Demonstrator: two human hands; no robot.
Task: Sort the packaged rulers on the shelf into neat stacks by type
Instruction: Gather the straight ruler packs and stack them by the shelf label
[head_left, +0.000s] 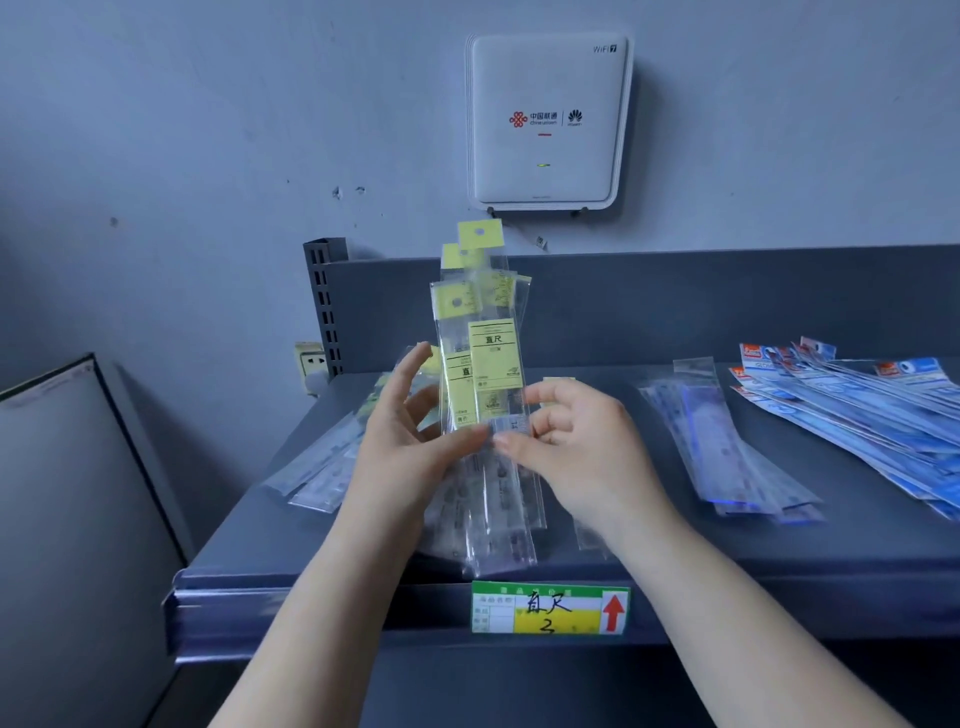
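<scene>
- The step in hand looks like squaring up one type: both hands hold a bundle of clear-sleeved rulers with pale yellow header cards (485, 395) upright above the front of the dark grey metal shelf (675, 551), its lower ends close to or resting on the shelf (I cannot tell which).
- The left hand (410, 426) has its fingers spread loosely behind and beside the bundle, thumb pressed to the front of the sleeves.
- The right hand (576, 441) pinches the bundle's right edge between thumb and curled fingers.
- The yellow headers sit at uneven heights, so the bundle is not yet aligned.
- The next move, as I judge it, calls for tapping the lower ends level and laying the bundle flat as one stack, apart from the other types.
- A loose row of clear-sleeved rulers with blue print (727, 441) lies to the right on the shelf, and further right a fanned pile of rulers in blue and white sleeves with red labels (852, 415).
- A few more clear-sleeved rulers (317, 467) lie flat at the left, behind the left forearm; their type is hard to make out.
- The blue and white pile is cut off by the frame's right edge, so its extent is unknown.
- The green and yellow shelf tag with a red arrow (549, 609) carries handwriting, blurred in part.
- A white wall-mounted router (545, 119) hangs above.
</scene>
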